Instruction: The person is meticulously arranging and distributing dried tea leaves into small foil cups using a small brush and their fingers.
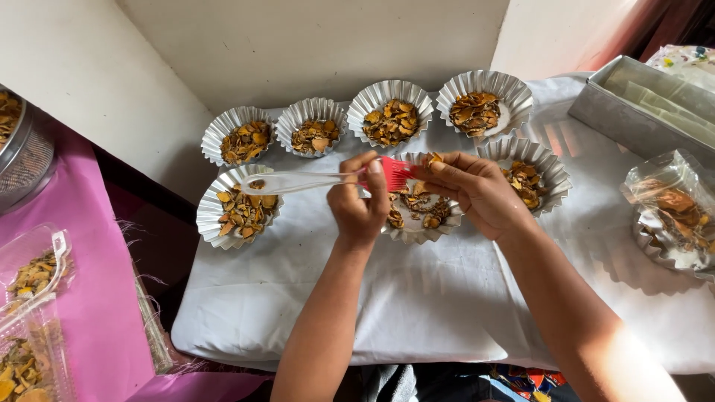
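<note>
My left hand [359,205] clamps the brush [328,179], right hand [477,190] pinches its bristles [396,173]; a tug could scatter chips [417,208].

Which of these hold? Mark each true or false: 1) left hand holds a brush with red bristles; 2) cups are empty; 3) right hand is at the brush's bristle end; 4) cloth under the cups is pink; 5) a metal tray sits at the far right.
1) True: the left hand holds the brush.
2) False: the foil cups hold dried orange-brown pieces.
3) True: the right hand has its fingers at the red bristles.
4) False: the cloth is white.
5) True: metal tray.
</note>
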